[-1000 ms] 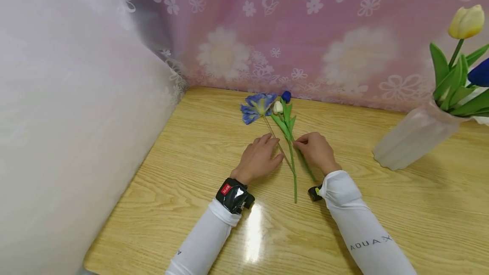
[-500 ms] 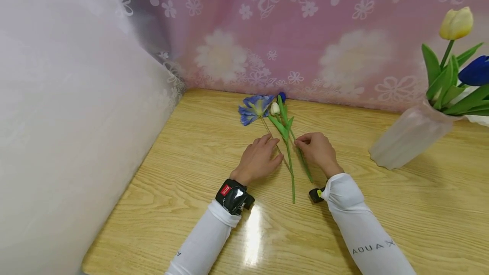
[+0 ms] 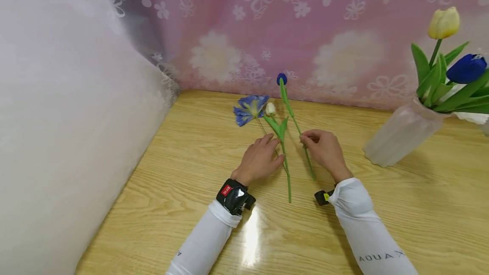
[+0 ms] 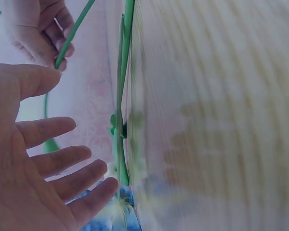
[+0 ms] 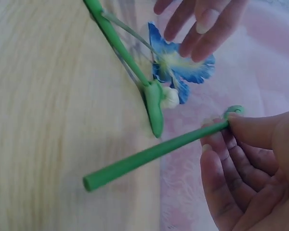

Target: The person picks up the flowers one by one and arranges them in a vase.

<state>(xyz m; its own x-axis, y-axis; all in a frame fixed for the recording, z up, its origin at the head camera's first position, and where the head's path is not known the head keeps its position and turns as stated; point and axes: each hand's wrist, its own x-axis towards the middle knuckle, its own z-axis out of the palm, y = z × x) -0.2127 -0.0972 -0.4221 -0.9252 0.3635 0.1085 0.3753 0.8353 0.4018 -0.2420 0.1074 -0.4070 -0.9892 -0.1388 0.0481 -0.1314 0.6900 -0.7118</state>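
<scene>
My right hand (image 3: pixel 325 151) pinches the green stem of a blue tulip (image 3: pixel 281 79) between thumb and fingertips. The tulip's head points towards the curtain, and in the right wrist view its cut stem end (image 5: pixel 125 166) sticks out towards the camera. My left hand (image 3: pixel 257 160) hovers palm down over the other stems, fingers spread and relaxed, holding nothing. Beneath it lie a white tulip (image 3: pixel 270 108) with green leaves and a large ruffled blue flower (image 3: pixel 250 109) with a pale yellow centre, their stems crossing on the wooden table (image 3: pixel 183 147).
On the right stands a pale ribbed vase (image 3: pixel 405 133) holding a cream tulip (image 3: pixel 444 23), a dark blue tulip (image 3: pixel 467 69) and green leaves. A pink flowered curtain (image 3: pixel 282 33) hangs behind the table, and a white sheet (image 3: pixel 76 96) closes off the left side.
My right hand has lifted the blue tulip away from the white one, its head rising in front of the curtain. The left hand has stayed in place. The view has shifted slightly right.
</scene>
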